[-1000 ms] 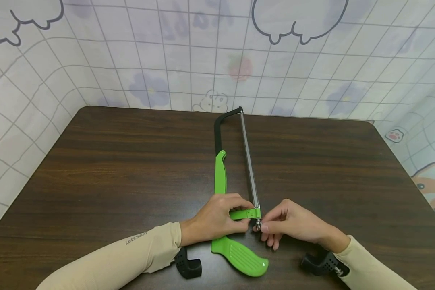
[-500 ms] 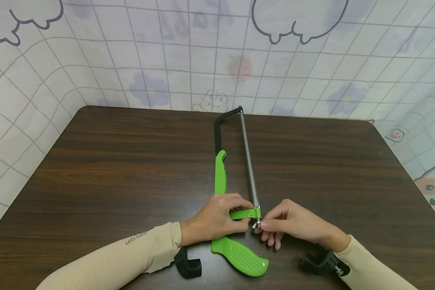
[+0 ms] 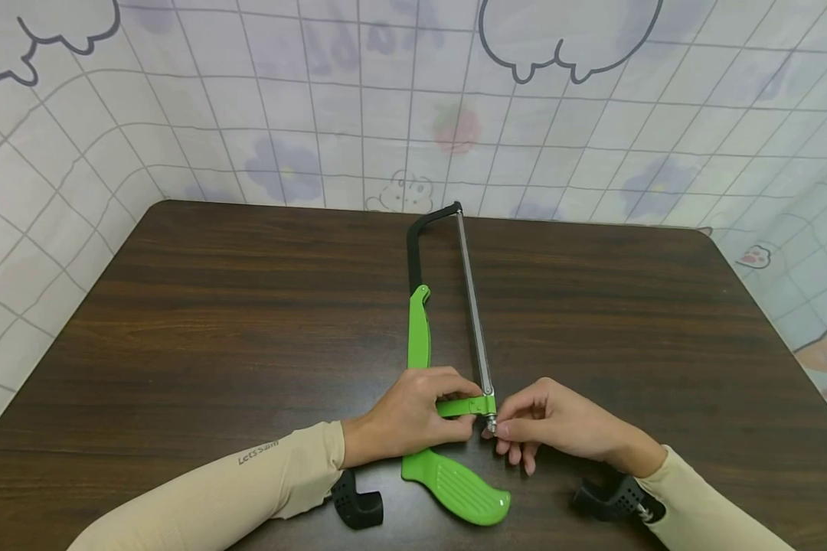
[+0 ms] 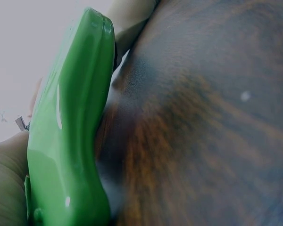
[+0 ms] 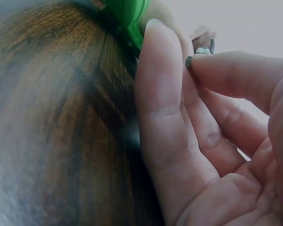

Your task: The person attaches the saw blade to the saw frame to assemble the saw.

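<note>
The fingers (image 3: 524, 425) of the right hand (image 3: 575, 427) are drawn narrow, thumb and fingertip pinching the nut (image 3: 492, 426) at the near end of the blade (image 3: 473, 306); the nut is small and partly covered, so its shape is hard to tell. The other fingers hang bent below the thumb, near the tabletop. The left hand (image 3: 410, 409) lies back up across the frame, thumb on the near side and fingers on the far side of the green bracket (image 3: 463, 407), gripping it.

The left forearm slants in from the lower left, the right from the lower right, both in cream sleeves (image 3: 214, 490); a black wrist piece (image 3: 358, 505) sits below the left cuff and another below the right. The hands are close, with the nut and bracket end between them.

The saw (image 3: 419, 329) lies on the table (image 3: 248, 321), mid-width, frame to the left and blade to the right, with its green handle (image 3: 458, 490) nearest the person. Its black tip comes up to the far edge, near the printed cloth (image 3: 558, 130). Wide brown tabletop runs off either side to slanting edges, well apart from both hands. Nearer in, a narrow strip shows between handle and right hand.
</note>
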Available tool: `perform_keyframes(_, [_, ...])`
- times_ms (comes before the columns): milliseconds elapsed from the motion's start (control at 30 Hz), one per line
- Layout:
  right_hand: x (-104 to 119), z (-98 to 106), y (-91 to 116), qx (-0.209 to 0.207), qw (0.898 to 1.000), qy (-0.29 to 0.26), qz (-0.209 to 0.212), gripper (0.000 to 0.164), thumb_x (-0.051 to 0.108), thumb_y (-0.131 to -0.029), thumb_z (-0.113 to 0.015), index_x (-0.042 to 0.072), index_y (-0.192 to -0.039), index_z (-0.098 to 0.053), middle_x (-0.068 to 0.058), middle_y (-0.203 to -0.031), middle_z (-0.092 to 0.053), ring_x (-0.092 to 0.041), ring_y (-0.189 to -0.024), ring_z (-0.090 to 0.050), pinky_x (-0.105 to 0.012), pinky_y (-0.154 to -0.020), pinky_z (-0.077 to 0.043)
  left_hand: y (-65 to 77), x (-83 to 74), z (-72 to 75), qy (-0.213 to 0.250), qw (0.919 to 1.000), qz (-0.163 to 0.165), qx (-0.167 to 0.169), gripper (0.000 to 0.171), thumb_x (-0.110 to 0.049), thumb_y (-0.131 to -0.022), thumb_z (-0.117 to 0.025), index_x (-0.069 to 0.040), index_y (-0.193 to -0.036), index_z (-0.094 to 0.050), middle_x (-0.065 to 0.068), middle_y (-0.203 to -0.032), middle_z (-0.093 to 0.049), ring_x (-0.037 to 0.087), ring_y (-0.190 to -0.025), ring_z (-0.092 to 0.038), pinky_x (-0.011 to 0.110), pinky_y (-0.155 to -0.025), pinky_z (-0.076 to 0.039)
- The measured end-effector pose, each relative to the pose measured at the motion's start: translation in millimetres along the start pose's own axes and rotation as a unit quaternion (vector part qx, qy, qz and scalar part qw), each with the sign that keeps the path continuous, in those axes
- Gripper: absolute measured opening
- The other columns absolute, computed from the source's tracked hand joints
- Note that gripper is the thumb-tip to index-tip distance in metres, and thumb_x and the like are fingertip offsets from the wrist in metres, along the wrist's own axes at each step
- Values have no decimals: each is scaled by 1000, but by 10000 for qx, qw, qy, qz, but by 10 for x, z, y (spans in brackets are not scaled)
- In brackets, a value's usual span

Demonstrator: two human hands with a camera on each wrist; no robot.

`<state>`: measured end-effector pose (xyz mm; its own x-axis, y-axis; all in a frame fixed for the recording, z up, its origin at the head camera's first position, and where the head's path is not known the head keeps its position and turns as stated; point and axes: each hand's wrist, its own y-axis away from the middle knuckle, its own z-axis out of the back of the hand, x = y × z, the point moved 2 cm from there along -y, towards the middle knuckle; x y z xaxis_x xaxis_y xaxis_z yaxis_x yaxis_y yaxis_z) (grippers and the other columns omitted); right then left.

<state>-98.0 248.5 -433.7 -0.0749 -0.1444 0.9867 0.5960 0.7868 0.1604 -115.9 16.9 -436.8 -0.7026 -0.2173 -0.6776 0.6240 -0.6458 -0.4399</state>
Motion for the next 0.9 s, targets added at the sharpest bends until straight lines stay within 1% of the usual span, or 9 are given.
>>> perform_keyframes(267, [12,-10,-6,-169,9996,89,-228,23,10,-104,-60,-10,-103,-71,-3,-88,-75,-7,-71,-72,-35,-61,-63,3,-2,2,-26,10000,-28,-4,24,-7,-85,-76,-10,-108,-78,-1,-95,-76,2,-79,-63,9,-73,-52])
perform_keyframes(400, [2,-8,3,-112,9998,104,-91,20,7,-100,-64,-10,-107,-71,-6,-85,-77,-6,-69,-72,-37,-63,-63,6,-4,2,-13,10000,-17,3,24,-7,-85,-76,-10,-108,-79,-1,-95,-76,2,-79,-63,9,-72,-51])
perform_keyframes(500, [-7,-2,10,-75,9998,155,25,18,5,-99,-66,-10,-108,-71,-5,-84,-78,-6,-68,-73,-40,-63,-63,8,-4,1,-16,10000,-16,4,24,-7,-85,-76,-10,-108,-79,-1,-95,-76,2,-79,-63,9,-72,-51])
perform_keyframes(633, [-12,5,13,-77,10000,61,5,22,8,-103,-60,-11,-108,-72,-1,-89,-78,-7,-72,-73,-40,-64,-63,6,-4,-1,-31,10000,-27,-5,24,-7,-85,-76,-10,-108,-79,-1,-94,-76,3,-79,-63,9,-72,-51])
perform_keyframes(733, [-11,4,10,-57,10000,-60,20,28,9,-107,-54,-13,-107,-71,-2,-93,-77,-8,-75,-73,-38,-64,-63,6,0,-2,-29,10000,-28,-6,23,-7,-84,-76,-10,-107,-78,-1,-94,-76,3,-79,-62,9,-72,-51])
perform_keyframes(900, [-7,-5,2,7,9998,-150,101,28,7,-107,-52,-14,-106,-70,-2,-93,-77,-7,-75,-72,-35,-63,-63,5,-2,0,-17,10000,1,22,24,-7,-84,-76,-10,-108,-78,-1,-94,-76,3,-79,-63,9,-73,-51])
